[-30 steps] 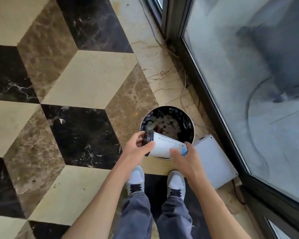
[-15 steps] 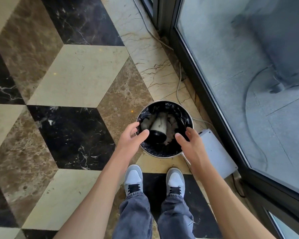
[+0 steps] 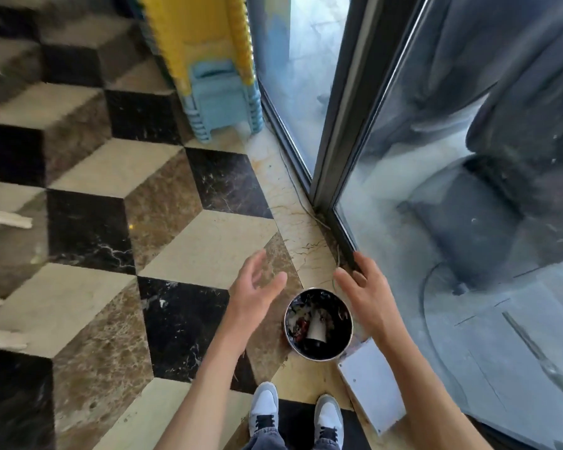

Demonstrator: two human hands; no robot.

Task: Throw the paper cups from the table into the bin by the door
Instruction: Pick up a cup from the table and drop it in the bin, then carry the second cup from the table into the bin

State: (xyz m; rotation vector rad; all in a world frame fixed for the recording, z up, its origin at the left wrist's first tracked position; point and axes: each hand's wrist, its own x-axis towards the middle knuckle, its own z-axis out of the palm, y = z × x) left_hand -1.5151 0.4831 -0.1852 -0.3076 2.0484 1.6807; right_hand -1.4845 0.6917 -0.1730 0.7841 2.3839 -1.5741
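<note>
A small round metal bin (image 3: 288, 332) with a black liner stands on the floor beside the glass door. A white paper cup (image 3: 316, 327) lies inside it among other rubbish. My left hand (image 3: 256, 292) hovers above and to the left of the bin, fingers spread, holding nothing. On the bin's right, my right hand (image 3: 364, 287) is raised with its fingers apart and holds nothing. Both hands are above the bin's rim and clear of it.
The glass door with its dark frame (image 3: 338, 151) runs along the right. A white flat box (image 3: 372, 391) lies on the floor right of the bin. Stacked blue and yellow stools (image 3: 218, 76) stand at the far end. My shoes (image 3: 264, 407) are just behind the bin.
One second ago both hands held the cup over the bin. It dropped in, the hands opened and lifted away, and the view tilted up toward the door and stools.
</note>
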